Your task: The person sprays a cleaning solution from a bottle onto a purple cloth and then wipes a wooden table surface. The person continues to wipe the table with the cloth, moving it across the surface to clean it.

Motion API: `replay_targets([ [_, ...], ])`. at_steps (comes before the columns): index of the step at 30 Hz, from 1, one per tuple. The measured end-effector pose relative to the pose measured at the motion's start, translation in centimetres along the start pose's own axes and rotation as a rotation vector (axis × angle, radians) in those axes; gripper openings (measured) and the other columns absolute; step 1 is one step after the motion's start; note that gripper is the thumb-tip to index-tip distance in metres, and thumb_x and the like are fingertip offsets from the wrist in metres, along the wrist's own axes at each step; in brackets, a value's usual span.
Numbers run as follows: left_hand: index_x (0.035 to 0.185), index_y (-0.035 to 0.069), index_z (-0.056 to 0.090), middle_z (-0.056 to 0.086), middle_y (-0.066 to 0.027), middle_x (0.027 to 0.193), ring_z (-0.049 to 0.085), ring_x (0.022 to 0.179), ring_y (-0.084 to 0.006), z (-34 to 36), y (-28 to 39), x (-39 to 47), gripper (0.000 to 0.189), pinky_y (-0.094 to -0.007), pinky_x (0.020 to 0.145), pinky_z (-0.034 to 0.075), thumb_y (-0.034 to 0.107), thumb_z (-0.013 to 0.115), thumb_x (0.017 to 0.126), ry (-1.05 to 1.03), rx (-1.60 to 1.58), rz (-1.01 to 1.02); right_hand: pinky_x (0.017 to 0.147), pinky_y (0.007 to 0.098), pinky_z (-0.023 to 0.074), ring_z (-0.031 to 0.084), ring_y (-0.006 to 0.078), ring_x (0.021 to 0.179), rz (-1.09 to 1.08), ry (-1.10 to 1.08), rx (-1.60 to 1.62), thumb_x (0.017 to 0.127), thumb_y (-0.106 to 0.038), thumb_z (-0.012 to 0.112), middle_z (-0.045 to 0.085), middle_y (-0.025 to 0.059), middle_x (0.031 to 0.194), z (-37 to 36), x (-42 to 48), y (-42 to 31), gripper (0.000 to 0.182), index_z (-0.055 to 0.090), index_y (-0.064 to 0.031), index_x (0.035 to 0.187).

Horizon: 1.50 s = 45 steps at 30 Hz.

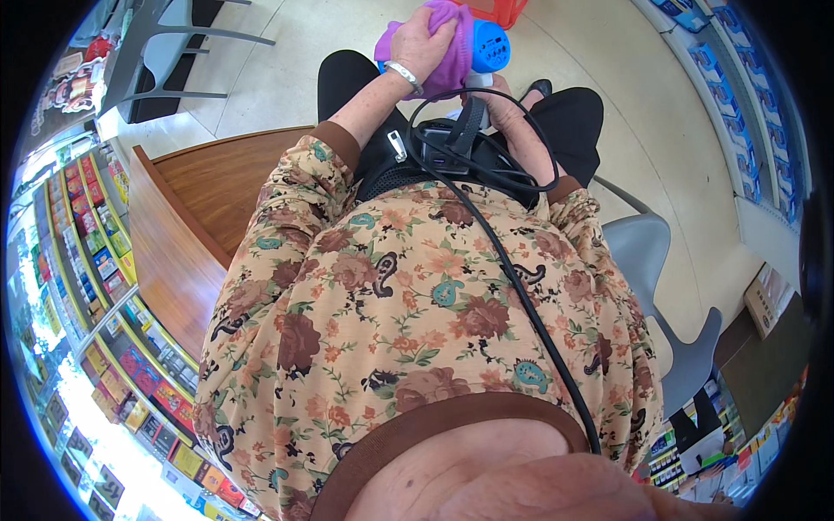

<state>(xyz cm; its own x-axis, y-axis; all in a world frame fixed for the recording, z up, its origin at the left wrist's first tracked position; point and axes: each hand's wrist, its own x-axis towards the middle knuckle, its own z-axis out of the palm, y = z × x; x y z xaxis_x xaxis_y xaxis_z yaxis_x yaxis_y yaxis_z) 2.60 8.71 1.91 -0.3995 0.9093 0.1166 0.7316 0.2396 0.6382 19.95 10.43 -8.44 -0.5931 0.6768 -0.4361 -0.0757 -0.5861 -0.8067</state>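
Note:
My left hand (423, 49) grips a bunched purple cloth (449, 71) and presses it around a blue rounded object (491, 47). Dark printed symbols mark the blue end that sticks out on the right of the cloth; the rest is covered. Below it, my right hand (502, 104) holds a white part (480, 80) that seems joined to the blue object, though the join is hidden. In front of that hand loops a black cable (554, 150). A dark device with a strap (446, 146) rests at my waist on a black pouch.
A wooden desk (215, 189) stands close on my left, with a grey chair (163, 65) beyond it. Another grey chair (635, 247) is at my right side. Shelves of boxed goods (91, 241) line the left, and blue boxes (723, 98) the right. Ahead is a red plastic item (502, 12).

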Motion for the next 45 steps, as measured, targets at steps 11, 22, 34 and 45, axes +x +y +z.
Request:
replay_targets([
  [11, 0.122, 0.005, 0.06, 0.069, -0.0263, 0.108, 0.065, 0.105, -0.0447, 2.3, -10.4, 3.2, 0.061, -0.0482, 0.091, 0.051, 0.055, 0.058, 0.087, -0.053, 0.192, -0.383, 0.067, 0.029, 0.0538, 0.066, 0.0175, 0.072, 0.027, -0.102, -0.313, 0.075, -0.011, 0.065, 0.067, 0.0083, 0.083, 0.2, -1.1, -0.8, 0.026, 0.063, -0.0006, 0.1],
  [22, 0.12, 0.011, 0.061, 0.066, -0.0197, 0.1, 0.066, 0.092, -0.0361, -0.2, 3.7, 0.2, 0.038, -0.0438, 0.079, 0.054, 0.028, 0.067, 0.086, 0.073, -0.192, 0.421, 0.075, 0.0317, 0.0534, 0.066, 0.0184, 0.08, -0.071, 0.076, -0.593, 0.068, -0.007, 0.072, 0.07, 0.009, 0.087, 0.0, 1.7, 0.7, 0.038, 0.069, -0.0034, 0.106],
  [34, 0.101, 0.013, 0.065, 0.06, -0.0061, 0.111, 0.053, 0.115, -0.0278, 0.1, 1.4, -1.3, 0.033, -0.0449, 0.093, 0.044, 0.031, 0.071, 0.073, -0.281, 0.353, 0.974, 0.079, 0.0425, 0.0552, 0.07, 0.0365, 0.091, -0.088, 0.145, -1.185, 0.072, -0.033, 0.069, 0.073, 0.0184, 0.091, 0.4, 1.5, 0.8, 0.033, 0.075, -0.0091, 0.095],
  [45, 0.092, 0.012, 0.072, 0.07, -0.0129, 0.088, 0.068, 0.087, -0.0307, 4.4, -1.3, 2.0, 0.022, -0.0455, 0.078, 0.053, 0.031, 0.064, 0.083, -0.542, 0.219, 0.755, 0.087, 0.0418, 0.0543, 0.068, 0.0338, 0.098, -0.127, 0.022, -1.431, 0.08, -0.04, 0.067, 0.073, 0.0143, 0.096, 1.8, 1.0, -0.7, 0.038, 0.067, -0.0175, 0.111],
])
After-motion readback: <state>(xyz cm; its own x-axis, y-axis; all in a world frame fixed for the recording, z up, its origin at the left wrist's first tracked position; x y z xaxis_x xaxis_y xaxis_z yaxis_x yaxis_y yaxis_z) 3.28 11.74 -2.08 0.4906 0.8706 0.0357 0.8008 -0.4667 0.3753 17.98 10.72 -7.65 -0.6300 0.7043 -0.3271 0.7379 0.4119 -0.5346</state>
